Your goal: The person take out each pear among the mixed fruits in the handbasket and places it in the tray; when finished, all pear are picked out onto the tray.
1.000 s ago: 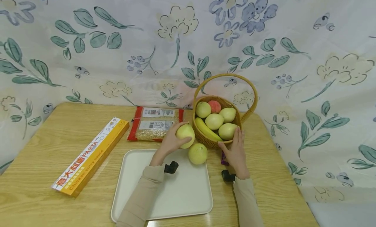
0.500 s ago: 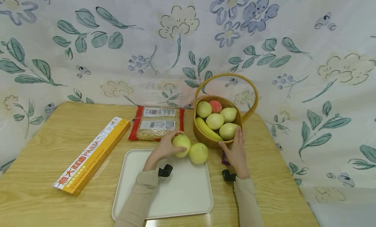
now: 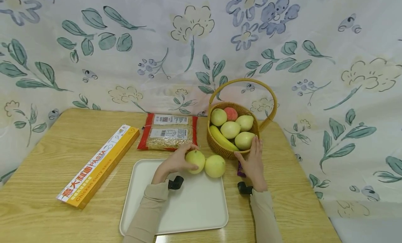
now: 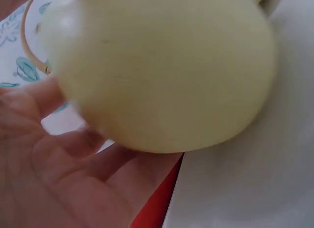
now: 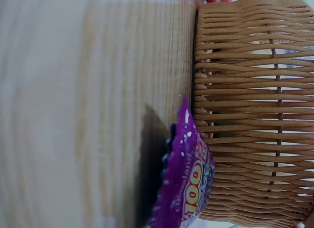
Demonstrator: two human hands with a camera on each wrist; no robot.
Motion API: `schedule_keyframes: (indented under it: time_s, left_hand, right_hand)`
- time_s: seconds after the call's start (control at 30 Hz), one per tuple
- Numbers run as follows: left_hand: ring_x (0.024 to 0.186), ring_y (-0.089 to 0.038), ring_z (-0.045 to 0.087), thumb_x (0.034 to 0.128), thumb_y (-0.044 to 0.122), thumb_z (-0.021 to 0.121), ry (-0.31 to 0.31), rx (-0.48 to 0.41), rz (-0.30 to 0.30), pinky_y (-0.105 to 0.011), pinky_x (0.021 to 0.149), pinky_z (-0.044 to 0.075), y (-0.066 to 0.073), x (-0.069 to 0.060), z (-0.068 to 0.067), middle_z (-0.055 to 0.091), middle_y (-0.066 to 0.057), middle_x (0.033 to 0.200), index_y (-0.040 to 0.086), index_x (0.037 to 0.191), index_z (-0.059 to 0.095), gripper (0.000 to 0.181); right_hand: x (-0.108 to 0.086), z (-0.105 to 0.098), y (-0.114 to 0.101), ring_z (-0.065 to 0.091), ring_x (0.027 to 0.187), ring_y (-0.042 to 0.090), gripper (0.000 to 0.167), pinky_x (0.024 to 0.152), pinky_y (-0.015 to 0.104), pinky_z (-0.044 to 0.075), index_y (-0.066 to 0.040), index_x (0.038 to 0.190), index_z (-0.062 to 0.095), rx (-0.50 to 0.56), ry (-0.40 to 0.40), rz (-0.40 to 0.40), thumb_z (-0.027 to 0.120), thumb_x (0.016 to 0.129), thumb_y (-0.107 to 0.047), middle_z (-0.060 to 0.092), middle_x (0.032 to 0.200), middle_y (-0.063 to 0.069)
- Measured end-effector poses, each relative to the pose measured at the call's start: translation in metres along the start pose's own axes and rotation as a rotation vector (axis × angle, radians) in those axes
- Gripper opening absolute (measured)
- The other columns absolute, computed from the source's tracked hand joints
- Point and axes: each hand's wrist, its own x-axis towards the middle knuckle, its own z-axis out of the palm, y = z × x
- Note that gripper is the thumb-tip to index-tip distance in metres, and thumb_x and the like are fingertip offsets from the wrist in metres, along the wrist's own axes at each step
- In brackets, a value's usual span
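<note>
At the far edge of the white tray point(image 3: 188, 208), my left hand point(image 3: 173, 163) holds a yellow-green pear point(image 3: 195, 162) between thumb and fingers. In the left wrist view the pear point(image 4: 167, 76) fills much of the picture, low over the tray's pale surface. A second pear point(image 3: 215, 166) lies right beside it, at the tray's far right corner. My right hand point(image 3: 253, 166) rests against the near side of the wicker basket point(image 3: 216, 145), fingers fairly straight along its rim. Inside the basket are a banana point(image 3: 222, 138), a red fruit point(image 3: 231, 113) and several pale green fruits.
A small purple packet point(image 5: 189, 184) lies against the basket's base. Behind the tray is a red-edged clear bag point(image 3: 168, 133) of dry food. A long pasta box point(image 3: 98, 166) lies on the wooden table point(image 3: 34, 187) at left. A floral cloth point(image 3: 125, 68) hangs behind.
My left hand has moved left and nearer with the pear, down to the tray. The other pear has turned and shifted slightly right. My right hand stays at the basket.
</note>
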Motion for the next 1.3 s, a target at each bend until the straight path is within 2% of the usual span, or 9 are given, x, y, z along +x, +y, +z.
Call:
schedule_keyframes:
  time_s: [0.13, 0.3, 0.57, 0.77, 0.87, 0.97, 1.03, 1.17, 1.3]
  left_hand:
    - [0.117, -0.025, 0.049, 0.0699, 0.014, 0.083, -0.036, 0.053, 0.016, -0.041, 0.101, 0.038, 0.001, 0.0, 0.001, 0.055, -0.011, 0.127, 0.009, 0.121, 0.058, 0.057]
    - [0.114, -0.024, 0.05, 0.071, 0.016, 0.084, -0.064, 0.069, 0.03, -0.039, 0.099, 0.039, 0.002, -0.001, 0.002, 0.056, -0.011, 0.124, 0.006, 0.119, 0.058, 0.055]
    - [0.123, -0.03, 0.051, 0.0783, 0.018, 0.079, -0.075, 0.068, 0.036, -0.045, 0.105, 0.039, 0.008, 0.001, 0.003, 0.056, -0.015, 0.131, 0.002, 0.129, 0.054, 0.06]
    - [0.129, -0.041, 0.046, 0.0861, 0.017, 0.072, -0.127, -0.023, 0.069, -0.053, 0.107, 0.038, 0.027, 0.013, -0.006, 0.05, -0.019, 0.14, 0.003, 0.136, 0.048, 0.057]
    - [0.131, -0.041, 0.044, 0.0874, 0.016, 0.07, -0.127, -0.049, 0.082, -0.056, 0.107, 0.037, 0.04, 0.023, -0.01, 0.049, -0.018, 0.141, 0.005, 0.137, 0.047, 0.055]
    - [0.131, -0.04, 0.044, 0.0902, 0.019, 0.067, -0.092, -0.091, 0.085, -0.055, 0.106, 0.039, 0.052, 0.036, -0.011, 0.049, -0.019, 0.141, 0.005, 0.137, 0.047, 0.053]
    - [0.131, -0.038, 0.046, 0.0921, 0.023, 0.066, -0.049, -0.113, 0.064, -0.051, 0.105, 0.042, 0.059, 0.045, -0.009, 0.05, -0.017, 0.141, 0.007, 0.137, 0.048, 0.051]
    - [0.129, -0.034, 0.049, 0.0923, 0.033, 0.065, 0.048, -0.097, 0.013, -0.046, 0.1, 0.047, 0.07, 0.06, -0.002, 0.05, -0.011, 0.142, 0.013, 0.136, 0.051, 0.051]
    - [0.13, -0.035, 0.048, 0.0915, 0.033, 0.066, 0.092, -0.084, 0.008, -0.046, 0.1, 0.047, 0.077, 0.074, 0.004, 0.048, -0.008, 0.144, 0.014, 0.136, 0.052, 0.051]
  right_hand:
    - [0.0, 0.001, 0.002, -0.009, 0.149, 0.041, 0.101, 0.117, 0.06, 0.016, -0.004, 0.154, -0.009, -0.003, 0.006, -0.004, 0.059, 0.093, -0.046, -0.006, 0.162, 0.02]
    - [0.0, 0.002, 0.002, -0.008, 0.149, 0.042, 0.1, 0.116, 0.06, 0.016, -0.002, 0.154, -0.007, 0.002, 0.019, -0.011, 0.06, 0.093, -0.044, -0.004, 0.162, 0.021]
    - [0.0, 0.001, 0.001, -0.009, 0.149, 0.042, 0.1, 0.115, 0.062, 0.019, -0.002, 0.154, -0.007, 0.008, 0.01, -0.008, 0.059, 0.094, -0.046, -0.005, 0.162, 0.021]
    - [0.0, 0.001, 0.002, -0.008, 0.148, 0.043, 0.1, 0.115, 0.062, 0.019, -0.002, 0.154, -0.008, 0.0, 0.012, -0.005, 0.058, 0.094, -0.046, -0.005, 0.162, 0.022]
    - [0.0, 0.001, 0.003, -0.007, 0.148, 0.043, 0.1, 0.115, 0.061, 0.02, -0.002, 0.154, -0.007, -0.009, 0.013, -0.004, 0.059, 0.094, -0.046, -0.004, 0.162, 0.021]
    - [0.001, 0.001, 0.004, -0.007, 0.149, 0.043, 0.099, 0.116, 0.06, 0.019, -0.002, 0.154, -0.007, -0.011, 0.018, -0.002, 0.059, 0.093, -0.045, -0.004, 0.162, 0.02]
    - [0.001, 0.001, 0.004, -0.007, 0.149, 0.043, 0.099, 0.115, 0.061, 0.019, -0.002, 0.154, -0.007, -0.011, 0.021, -0.004, 0.059, 0.094, -0.045, -0.004, 0.162, 0.02]
    - [0.001, 0.0, 0.002, -0.007, 0.148, 0.044, 0.1, 0.114, 0.063, 0.018, -0.001, 0.154, -0.006, -0.011, 0.022, -0.014, 0.059, 0.094, -0.045, -0.003, 0.162, 0.022]
    - [0.0, 0.0, 0.0, -0.009, 0.148, 0.043, 0.1, 0.115, 0.063, 0.017, 0.0, 0.154, -0.007, 0.0, 0.005, -0.009, 0.059, 0.094, -0.045, -0.005, 0.162, 0.022]
